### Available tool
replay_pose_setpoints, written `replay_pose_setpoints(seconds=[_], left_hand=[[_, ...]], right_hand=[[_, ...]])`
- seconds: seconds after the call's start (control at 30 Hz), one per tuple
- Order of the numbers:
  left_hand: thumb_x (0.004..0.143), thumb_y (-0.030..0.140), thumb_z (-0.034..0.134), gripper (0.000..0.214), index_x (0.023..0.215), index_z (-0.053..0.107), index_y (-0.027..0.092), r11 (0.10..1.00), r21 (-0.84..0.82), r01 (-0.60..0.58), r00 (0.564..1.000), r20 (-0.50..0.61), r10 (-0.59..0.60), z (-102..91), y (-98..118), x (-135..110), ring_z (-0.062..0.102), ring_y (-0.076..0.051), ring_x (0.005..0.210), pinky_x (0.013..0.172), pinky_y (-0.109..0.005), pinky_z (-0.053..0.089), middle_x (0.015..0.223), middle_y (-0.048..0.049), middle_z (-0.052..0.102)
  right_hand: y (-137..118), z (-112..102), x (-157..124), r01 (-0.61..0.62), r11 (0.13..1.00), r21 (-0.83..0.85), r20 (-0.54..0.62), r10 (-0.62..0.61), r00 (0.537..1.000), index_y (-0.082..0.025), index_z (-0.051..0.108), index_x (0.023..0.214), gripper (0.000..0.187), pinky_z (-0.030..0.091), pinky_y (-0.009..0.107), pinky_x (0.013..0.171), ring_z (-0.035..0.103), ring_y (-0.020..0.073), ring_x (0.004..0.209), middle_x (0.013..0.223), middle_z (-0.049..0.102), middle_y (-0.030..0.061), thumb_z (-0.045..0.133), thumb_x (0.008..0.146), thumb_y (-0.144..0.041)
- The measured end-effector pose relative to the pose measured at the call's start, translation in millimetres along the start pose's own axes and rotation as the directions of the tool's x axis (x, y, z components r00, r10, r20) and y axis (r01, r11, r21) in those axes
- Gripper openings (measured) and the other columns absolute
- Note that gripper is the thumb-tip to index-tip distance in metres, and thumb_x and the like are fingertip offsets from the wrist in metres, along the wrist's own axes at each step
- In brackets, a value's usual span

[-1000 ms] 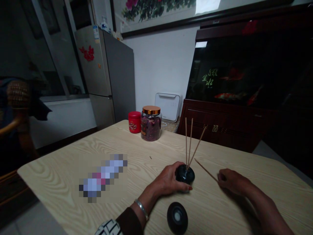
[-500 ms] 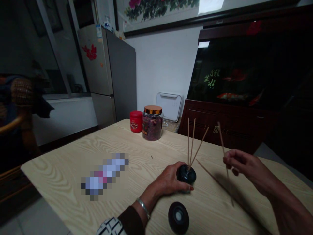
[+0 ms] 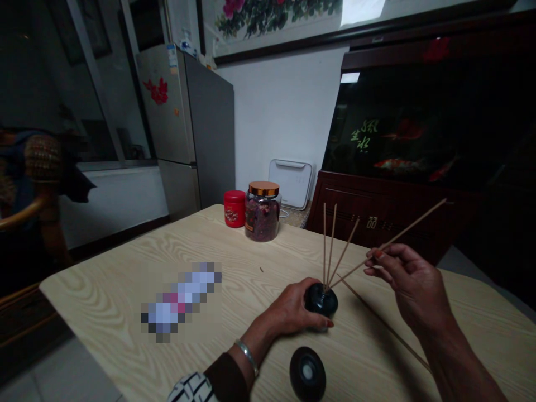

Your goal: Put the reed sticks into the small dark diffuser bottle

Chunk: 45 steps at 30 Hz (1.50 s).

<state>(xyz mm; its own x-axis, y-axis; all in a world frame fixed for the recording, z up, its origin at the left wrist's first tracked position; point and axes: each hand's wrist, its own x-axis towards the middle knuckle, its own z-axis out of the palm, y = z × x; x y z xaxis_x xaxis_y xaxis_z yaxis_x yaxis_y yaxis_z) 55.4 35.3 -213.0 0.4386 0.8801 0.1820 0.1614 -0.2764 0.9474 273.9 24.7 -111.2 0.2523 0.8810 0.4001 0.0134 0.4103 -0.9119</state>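
Observation:
My left hand (image 3: 293, 312) is wrapped round a small dark round holder (image 3: 321, 300) that stands on the light wooden table (image 3: 125, 290). Three thin sticks (image 3: 330, 245) rise from the holder. My right hand (image 3: 408, 279) pinches a fourth thin stick (image 3: 412, 226), tilted up to the right, with its lower tip at the holder's top. Another stick (image 3: 377, 319) lies flat on the table under my right hand. A dark round lid (image 3: 307, 373) lies near the table's front edge.
A glass jar of dried flowers (image 3: 263, 211) and a red tin (image 3: 234, 208) stand at the table's far end. A blurred-out flat object (image 3: 181, 301) lies to the left. A fridge (image 3: 188, 123), a fish tank (image 3: 419, 128) and a chair (image 3: 29, 212) surround the table.
My right hand picked a stick up from the table, lifted it, and brought its lower tip to the holder. My left hand stayed on the holder.

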Motion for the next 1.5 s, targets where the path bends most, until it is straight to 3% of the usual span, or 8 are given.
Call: replay_pose_setpoints(seconds=[0.33, 0.53, 0.67, 0.8, 0.93, 1.0, 1.13, 1.5], left_hand=[[0.056, 0.037, 0.091, 0.074, 0.121, 0.063, 0.018, 1.000, -0.010, -0.012, 1.000, 0.001, 0.012, 0.1, 1.0, -1.1, 0.063, -0.022, 0.094, 0.082, -0.030, 0.048, 0.103, -0.0059, 0.069], [0.057, 0.039, 0.091, 0.073, 0.121, 0.063, 0.019, 1.000, 0.006, -0.021, 1.000, 0.005, 0.020, -0.2, 0.8, -0.9, 0.063, -0.023, 0.094, 0.080, -0.031, 0.048, 0.103, -0.0057, 0.070], [0.057, 0.038, 0.090, 0.074, 0.123, 0.062, 0.018, 1.000, -0.005, -0.009, 1.000, 0.006, 0.009, 0.2, -1.6, -0.4, 0.063, -0.023, 0.095, 0.080, -0.031, 0.048, 0.103, -0.0068, 0.070], [0.056, 0.039, 0.091, 0.076, 0.123, 0.062, 0.018, 1.000, -0.012, -0.001, 1.000, 0.014, 0.001, 0.0, -1.9, -0.4, 0.064, -0.024, 0.095, 0.080, -0.031, 0.049, 0.104, -0.0074, 0.070], [0.057, 0.037, 0.091, 0.072, 0.121, 0.063, 0.019, 1.000, -0.017, -0.005, 1.000, 0.020, 0.005, 0.0, -1.2, -0.3, 0.064, -0.024, 0.095, 0.079, -0.031, 0.049, 0.104, -0.0066, 0.070], [0.057, 0.037, 0.091, 0.072, 0.121, 0.063, 0.019, 1.000, -0.014, -0.007, 1.000, 0.020, 0.007, -0.3, -1.0, -0.4, 0.064, -0.024, 0.095, 0.079, -0.031, 0.049, 0.104, -0.0065, 0.070], [0.057, 0.037, 0.091, 0.072, 0.121, 0.063, 0.019, 1.000, -0.011, -0.010, 1.000, 0.019, 0.010, -0.7, -1.3, -0.6, 0.064, -0.024, 0.096, 0.080, -0.030, 0.049, 0.104, -0.0064, 0.070], [0.056, 0.035, 0.091, 0.073, 0.121, 0.062, 0.019, 1.000, -0.027, -0.001, 1.000, 0.021, 0.002, 0.0, 0.0, -0.1, 0.064, -0.023, 0.095, 0.079, -0.029, 0.049, 0.104, -0.0062, 0.070]], right_hand=[[16.1, 18.7, -8.6, 0.004, 0.979, -0.205, 0.273, 0.053, 0.961, -0.020, 0.061, 0.079, 0.030, 0.060, 0.033, 0.066, 0.064, 0.0171, 0.072, 0.079, 0.065, 0.0027, 0.073, 0.079, -0.047], [25.6, 18.8, -9.4, 0.072, 0.906, -0.417, 0.457, 0.141, 0.878, -0.020, 0.062, 0.082, 0.025, 0.053, 0.031, 0.063, 0.060, 0.0172, 0.069, 0.076, 0.062, 0.0013, 0.063, 0.084, -0.045], [17.9, 3.7, -1.8, 0.077, 0.868, -0.490, 0.543, 0.235, 0.806, -0.021, 0.063, 0.088, 0.029, 0.050, 0.031, 0.062, 0.059, 0.0181, 0.070, 0.079, 0.064, 0.0025, 0.058, 0.086, -0.049], [29.8, -34.5, 14.1, 0.156, 0.732, -0.663, 0.501, 0.279, 0.819, -0.022, 0.063, 0.081, 0.026, 0.047, 0.030, 0.062, 0.061, 0.0202, 0.071, 0.079, 0.067, 0.0036, 0.056, 0.084, -0.047], [69.6, -73.0, 24.8, 0.207, 0.308, -0.929, 0.326, 0.412, 0.851, -0.022, 0.063, 0.070, 0.010, 0.039, 0.031, 0.062, 0.062, 0.0219, 0.070, 0.075, 0.069, 0.0057, 0.060, 0.077, -0.030], [88.1, -83.5, 25.2, 0.213, 0.196, -0.957, 0.281, 0.457, 0.844, -0.022, 0.066, 0.074, 0.006, 0.038, 0.031, 0.062, 0.064, 0.0238, 0.075, 0.082, 0.071, 0.0077, 0.062, 0.075, -0.026], [106.1, -88.8, 22.3, 0.222, 0.166, -0.961, 0.276, 0.481, 0.832, -0.021, 0.065, 0.076, 0.004, 0.037, 0.032, 0.062, 0.065, 0.0262, 0.080, 0.087, 0.072, 0.0099, 0.061, 0.075, -0.023], [107.4, -81.0, 20.3, 0.231, 0.207, -0.951, 0.303, 0.463, 0.833, -0.021, 0.065, 0.071, 0.009, 0.037, 0.029, 0.061, 0.064, 0.0213, 0.072, 0.080, 0.072, 0.0069, 0.060, 0.071, -0.015]])
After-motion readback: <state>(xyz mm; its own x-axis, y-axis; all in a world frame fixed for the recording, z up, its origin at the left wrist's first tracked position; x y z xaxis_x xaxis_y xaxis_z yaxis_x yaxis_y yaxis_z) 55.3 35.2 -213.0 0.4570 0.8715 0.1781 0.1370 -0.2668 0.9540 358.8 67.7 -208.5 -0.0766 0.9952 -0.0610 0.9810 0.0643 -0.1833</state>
